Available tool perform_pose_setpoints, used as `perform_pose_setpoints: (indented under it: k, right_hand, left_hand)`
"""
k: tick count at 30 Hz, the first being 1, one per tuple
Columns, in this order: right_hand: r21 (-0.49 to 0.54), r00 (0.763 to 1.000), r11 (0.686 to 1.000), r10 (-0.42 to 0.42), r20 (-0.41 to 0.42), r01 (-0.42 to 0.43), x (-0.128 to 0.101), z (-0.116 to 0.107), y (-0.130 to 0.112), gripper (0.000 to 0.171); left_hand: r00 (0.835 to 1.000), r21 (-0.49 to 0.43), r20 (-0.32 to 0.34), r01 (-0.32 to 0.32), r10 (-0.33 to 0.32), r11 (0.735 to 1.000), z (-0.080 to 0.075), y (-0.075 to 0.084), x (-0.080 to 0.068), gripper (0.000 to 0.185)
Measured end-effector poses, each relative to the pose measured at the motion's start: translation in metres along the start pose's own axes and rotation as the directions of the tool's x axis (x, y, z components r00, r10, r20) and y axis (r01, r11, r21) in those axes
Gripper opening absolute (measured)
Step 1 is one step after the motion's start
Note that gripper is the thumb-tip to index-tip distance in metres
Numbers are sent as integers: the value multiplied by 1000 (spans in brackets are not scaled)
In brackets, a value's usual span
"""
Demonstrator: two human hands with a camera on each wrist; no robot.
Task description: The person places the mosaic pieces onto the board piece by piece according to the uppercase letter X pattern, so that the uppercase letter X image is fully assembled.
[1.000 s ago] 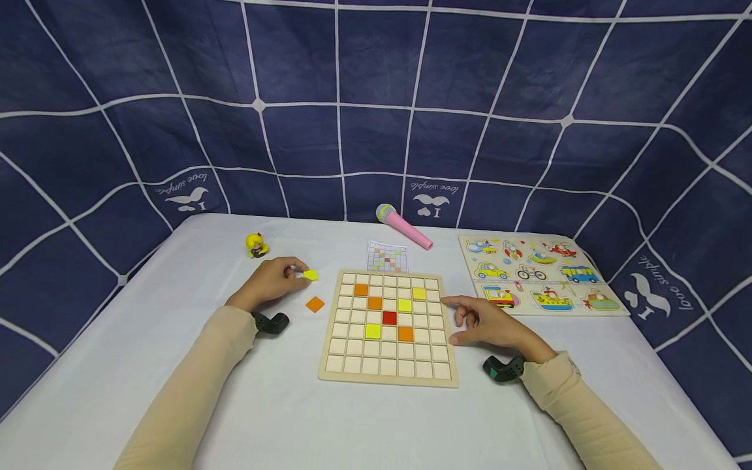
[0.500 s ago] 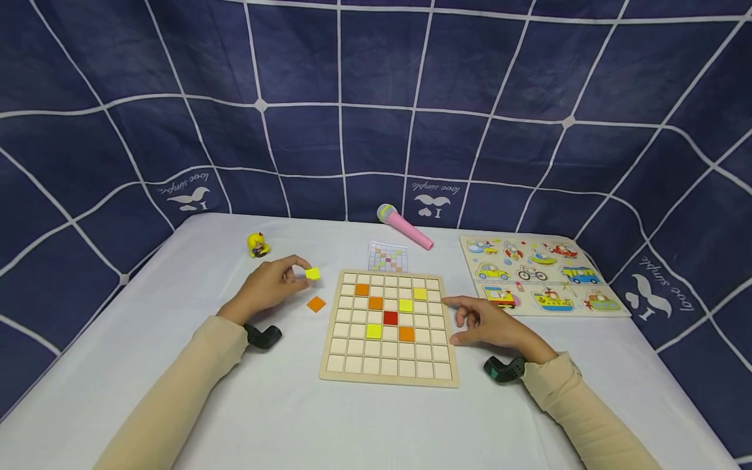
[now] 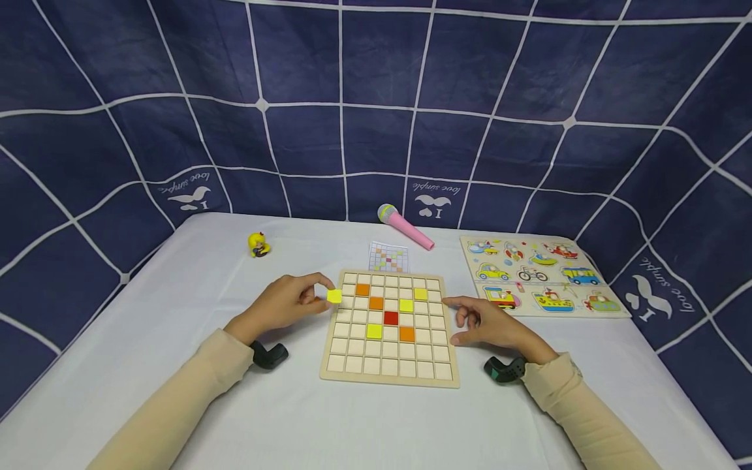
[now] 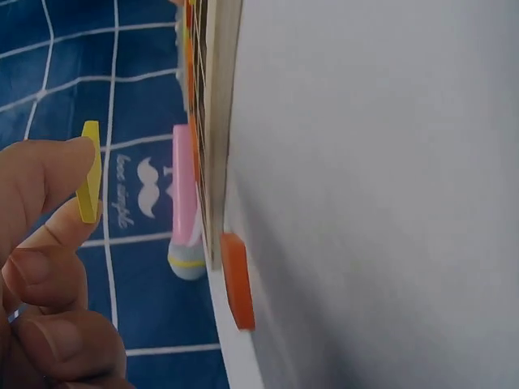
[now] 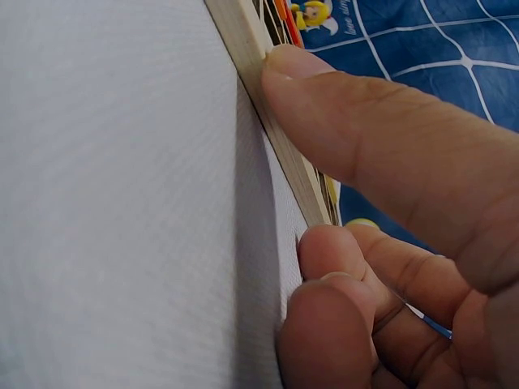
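A small yellow tile [image 3: 334,296] is pinched by its edges in the left hand [image 3: 288,304], above the left rim of the wooden grid board [image 3: 329,375]. It is judged light, rigid, thin; an edge pinch suits it. The right hand [image 3: 493,325] rests against the board's right edge, index finger extended, nothing gripped.

The wooden board [image 3: 389,329] fills the middle of the table [image 3: 194,274], and the right hand [image 3: 490,326] rests against its right edge, closing that side. The left hand [image 3: 288,303] with a yellow tile [image 3: 334,296] blocks the board's left edge. Behind the board lie a paper card [image 3: 388,257] and a pink microphone [image 3: 405,226] (well apart from both hands). A vehicle puzzle [image 3: 537,274] takes the far right. White cloth lies open in front of the board.
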State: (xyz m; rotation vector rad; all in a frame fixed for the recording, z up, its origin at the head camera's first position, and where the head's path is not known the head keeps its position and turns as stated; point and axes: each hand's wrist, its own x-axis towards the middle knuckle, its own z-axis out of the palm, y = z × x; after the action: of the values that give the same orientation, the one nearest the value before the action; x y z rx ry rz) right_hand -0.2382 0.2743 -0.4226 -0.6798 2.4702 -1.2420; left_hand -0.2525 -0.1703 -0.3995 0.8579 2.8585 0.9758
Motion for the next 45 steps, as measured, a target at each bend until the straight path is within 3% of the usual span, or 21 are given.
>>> perform_pose_setpoints:
  k: [13, 25, 45]
  right_hand:
    - [17, 1000, 1000, 1, 4, -1, 0, 0, 0, 78]
    - [10, 1000, 1000, -3, 6, 3, 0, 0, 2, 77]
    - [13, 1000, 1000, 1, 9, -1, 0, -1, 1, 77]
  left_hand:
    - [990, -2, 94, -103, 103, 995, 15, 23, -5, 25]
    - [977, 11, 178, -124, 120, 992, 23, 34, -10, 24]
    - [971, 0, 211, -117, 114, 993, 34, 42, -14, 18]
